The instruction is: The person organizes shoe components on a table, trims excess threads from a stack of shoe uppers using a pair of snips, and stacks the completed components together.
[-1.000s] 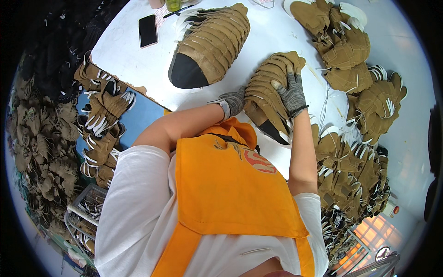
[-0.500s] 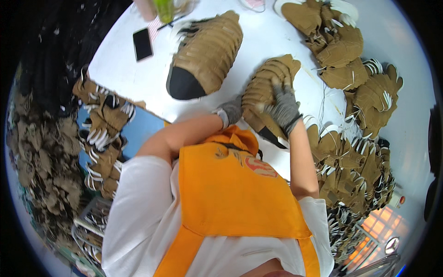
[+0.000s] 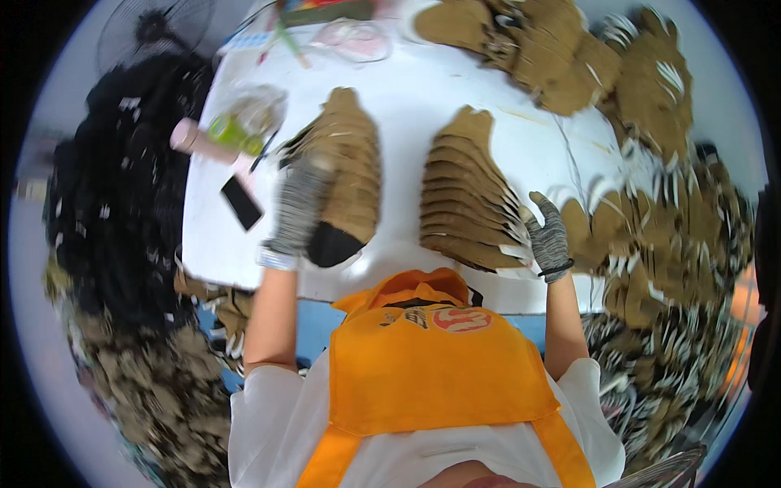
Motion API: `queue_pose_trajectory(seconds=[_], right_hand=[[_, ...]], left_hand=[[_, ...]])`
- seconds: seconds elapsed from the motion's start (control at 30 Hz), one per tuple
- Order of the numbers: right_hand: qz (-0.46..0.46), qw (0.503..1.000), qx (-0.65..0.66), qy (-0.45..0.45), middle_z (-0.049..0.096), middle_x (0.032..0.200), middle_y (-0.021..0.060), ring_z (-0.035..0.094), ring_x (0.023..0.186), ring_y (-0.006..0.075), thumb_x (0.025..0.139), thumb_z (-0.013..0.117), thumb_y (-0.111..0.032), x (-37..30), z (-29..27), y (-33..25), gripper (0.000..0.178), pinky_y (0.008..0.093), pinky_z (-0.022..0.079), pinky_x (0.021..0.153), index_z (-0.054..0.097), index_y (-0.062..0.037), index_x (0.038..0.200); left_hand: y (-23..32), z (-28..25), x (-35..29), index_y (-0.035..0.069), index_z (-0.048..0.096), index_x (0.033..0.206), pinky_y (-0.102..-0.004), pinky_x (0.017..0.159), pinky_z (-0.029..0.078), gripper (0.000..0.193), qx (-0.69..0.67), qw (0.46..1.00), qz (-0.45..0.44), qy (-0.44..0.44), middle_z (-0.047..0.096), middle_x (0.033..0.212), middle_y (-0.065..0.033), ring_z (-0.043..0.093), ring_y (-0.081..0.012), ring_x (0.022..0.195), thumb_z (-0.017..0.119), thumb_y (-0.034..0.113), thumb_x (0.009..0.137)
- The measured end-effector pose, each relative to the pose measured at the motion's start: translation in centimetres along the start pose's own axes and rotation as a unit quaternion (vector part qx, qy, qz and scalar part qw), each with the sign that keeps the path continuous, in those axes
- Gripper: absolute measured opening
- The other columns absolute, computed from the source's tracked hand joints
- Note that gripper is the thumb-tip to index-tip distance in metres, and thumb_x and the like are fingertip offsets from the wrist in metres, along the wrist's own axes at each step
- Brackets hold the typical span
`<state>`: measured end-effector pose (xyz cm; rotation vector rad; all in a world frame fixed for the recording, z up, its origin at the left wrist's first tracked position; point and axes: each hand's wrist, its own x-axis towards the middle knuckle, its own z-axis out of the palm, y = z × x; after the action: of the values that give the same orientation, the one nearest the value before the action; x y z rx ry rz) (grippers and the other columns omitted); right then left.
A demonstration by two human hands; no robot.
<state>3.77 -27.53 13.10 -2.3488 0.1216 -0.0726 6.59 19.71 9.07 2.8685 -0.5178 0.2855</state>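
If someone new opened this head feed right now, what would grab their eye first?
Probably the bright orange apron in the lower middle. Next come two layered brown stacks on the white table: the left stack with the gray-gloved left hand at its left side, the right stack with the right hand by its lower right edge. A big black heap fills the left side.

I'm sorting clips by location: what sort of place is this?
Probably a workshop, perhaps for shoe parts: stacks of matching brown pieces on a white table, a large black heap at the left, and an orange apron.
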Motion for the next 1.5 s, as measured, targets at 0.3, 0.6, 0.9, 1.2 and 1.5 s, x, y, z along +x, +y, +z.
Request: queue_pose_trajectory(seconds=[0.3,0.6,0.9,1.2,1.5], right_hand=[[0.166,0.918,-0.247,0.264,0.063,0.094,0.0175,0.06,0.091,0.034,0.083,0.061,-0.013,-12.2,-7.4,15.2,0.013,0.0412,0.048,0.08,0.065,-0.0057,0.094],[0.365,0.852,-0.341,0.158,0.057,0.124,0.0101,0.053,0.113,0.0309,0.085,0.049,-0.013,-13.8,-12.8,28.9,0.039,0.0423,0.037,0.1,0.056,-0.0187,0.123],[0.314,0.888,-0.332,0.047,0.062,0.108,0.0146,0.057,0.104,0.0315,0.085,0.049,-0.012,-7.1,-13.8,32.4,0.03,0.0423,0.042,0.091,0.059,-0.016,0.113],[0.219,0.914,-0.243,0.241,0.064,0.091,0.017,0.06,0.088,0.0359,0.09,0.055,-0.04,-8.7,-23.2,23.4,0.033,0.0441,0.047,0.078,0.065,-0.0085,0.094],[0.239,0.934,-0.155,0.214,0.067,0.088,0.0163,0.063,0.08,0.0338,0.084,0.066,-0.038,-14.3,-26.1,14.1,0.033,0.0377,0.049,0.073,0.069,-0.0049,0.09]], left_hand=[[-7.6,6.9,7.7,-0.003,0.042,0.136,-0.0317,0.108,0.03,0.054,-0.44,0.875,-0.201,-0.009,0.046,0.138,-0.012,0.042,-0.0213,0.125,0.039,0.038,0.1],[6.8,5.3,9.0,0.002,0.037,0.14,-0.0346,0.101,0.038,0.074,-0.538,0.779,-0.316,-0.062,0.045,0.136,-0.0149,0.046,-0.023,0.119,0.052,0.054,0.091],[15.6,-0.5,13.2,0.001,0.048,0.131,-0.0396,0.107,0.031,0.053,-0.499,0.831,-0.245,-0.004,0.05,0.132,-0.0189,0.042,-0.0304,0.125,0.061,0.032,0.091],[34.2,-0.5,18.1,0.008,0.053,0.13,-0.0384,0.111,0.028,0.046,-0.373,0.879,-0.005,-0.297,0.049,0.133,-0.0189,0.04,-0.0291,0.13,0.06,0.032,0.091],[47.6,2.8,27.1,0.003,0.038,0.139,-0.0431,0.107,0.029,0.079,-0.121,0.955,0.267,0.044,0.041,0.141,-0.0189,0.034,-0.0343,0.133,0.059,0.055,0.083]])
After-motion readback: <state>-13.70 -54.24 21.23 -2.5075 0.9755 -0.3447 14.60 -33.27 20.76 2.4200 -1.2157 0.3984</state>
